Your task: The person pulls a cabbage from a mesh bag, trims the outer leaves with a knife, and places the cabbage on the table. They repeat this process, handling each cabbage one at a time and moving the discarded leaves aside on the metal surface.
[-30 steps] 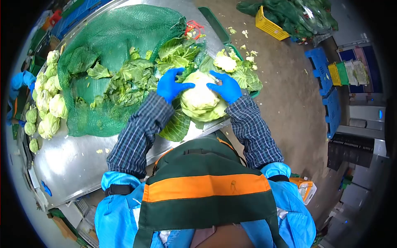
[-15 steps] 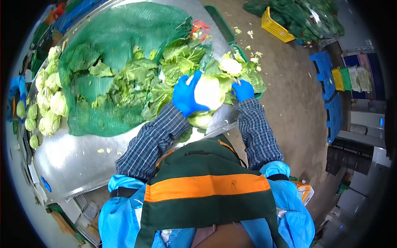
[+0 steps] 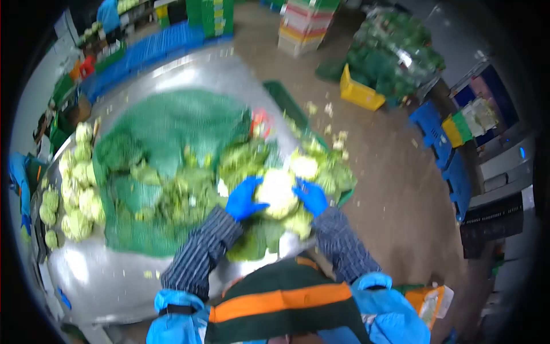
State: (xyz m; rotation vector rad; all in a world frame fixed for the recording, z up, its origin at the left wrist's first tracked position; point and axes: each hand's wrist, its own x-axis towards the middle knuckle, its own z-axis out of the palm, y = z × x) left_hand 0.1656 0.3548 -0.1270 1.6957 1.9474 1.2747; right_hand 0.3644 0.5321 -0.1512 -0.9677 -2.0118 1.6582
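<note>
A pale, round cabbage (image 3: 277,194) is held between my two blue-gloved hands above the metal table. My left hand (image 3: 245,199) curves around its left side, thumb near the lower edge. My right hand (image 3: 311,196) presses against its right side; whether anything else is in that hand is hidden by blur. Loose green cabbage leaves (image 3: 243,162) lie behind and left of the cabbage, and more pale-green pieces (image 3: 299,222) are just below it. To the upper right, touching the leaf pile, is another whitish cut piece (image 3: 303,166).
A green mesh sack (image 3: 177,114) spreads across the metal table (image 3: 80,286), with leaves on it. Several trimmed cabbages (image 3: 77,195) are piled at the left. Beyond the table's right edge, the floor holds a yellow crate (image 3: 361,92) and blue pallets (image 3: 435,137). A co-worker's blue sleeve (image 3: 20,178) shows far left.
The view has tilted up, showing more of the far room. My right hand has moved from the leaves at the right onto the cabbage, which both hands now hold.
</note>
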